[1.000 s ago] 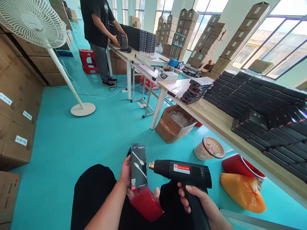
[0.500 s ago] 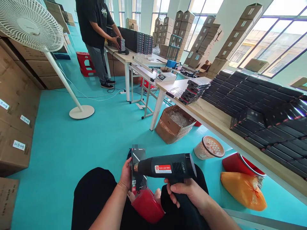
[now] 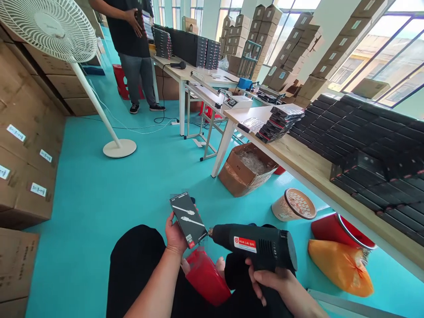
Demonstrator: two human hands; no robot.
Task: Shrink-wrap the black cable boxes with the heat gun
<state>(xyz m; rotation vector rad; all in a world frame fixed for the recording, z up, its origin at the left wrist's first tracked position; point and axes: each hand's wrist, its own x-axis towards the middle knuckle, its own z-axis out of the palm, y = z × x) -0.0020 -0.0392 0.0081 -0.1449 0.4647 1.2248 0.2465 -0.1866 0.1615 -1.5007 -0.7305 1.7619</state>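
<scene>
A flat black box (image 3: 188,216) with a picture of two cable plugs rests in my left hand (image 3: 175,236), the fingers wrapped round its left side and underneath. It is tilted, its printed face toward me. My right hand (image 3: 270,282) grips the handle of a dark heat gun (image 3: 251,240) with a red and white label. The gun's nozzle points left and lies close to the box's lower right corner; whether they touch I cannot tell. Below the box, a red plastic stool (image 3: 208,278) stands between my legs.
A long table (image 3: 308,165) on the right bears stacked black boxes (image 3: 364,132). Beneath it are a carton of plastic film (image 3: 247,170), a waste basket (image 3: 293,205) and an orange bag (image 3: 341,265). A standing fan (image 3: 96,104) and cartons (image 3: 29,168) flank the left; a co-worker (image 3: 132,48) stands behind.
My left hand has turned and tilted the box, showing its front face. The heat gun has shifted right, its nozzle now off the box's face. The co-worker has lifted boxes from the far table.
</scene>
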